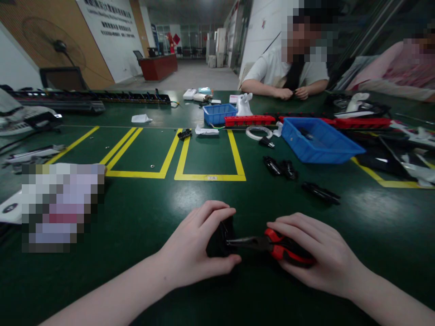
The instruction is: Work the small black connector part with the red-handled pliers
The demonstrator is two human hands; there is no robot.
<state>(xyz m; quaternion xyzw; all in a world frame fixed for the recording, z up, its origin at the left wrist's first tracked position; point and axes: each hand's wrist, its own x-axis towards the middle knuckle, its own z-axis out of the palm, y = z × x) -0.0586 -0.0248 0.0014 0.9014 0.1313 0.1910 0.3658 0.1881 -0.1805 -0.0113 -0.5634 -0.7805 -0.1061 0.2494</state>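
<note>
Red-handled needle-nose pliers point(260, 243), gripped in the right hand point(322, 251), point toward nine o'clock, at the black part point(222, 232) clasped in the left hand point(190, 242). Green tabletop point(142, 203) opens toward eleven, reaching yellow tape's point(190, 177) edge; black pieces point(272, 166) sit at one.

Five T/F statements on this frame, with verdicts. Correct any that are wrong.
1. The grip of the right hand is on red-and-black pliers. True.
2. The pliers' jaws point away from the left hand. False: they point toward the black part in its grip.
3. In the picture, the large blue bin is right of the small blue bin. True.
4. The white coil is inside the large blue bin. False: it lies on the table.
5. Yellow tape marks the table. True.
</note>
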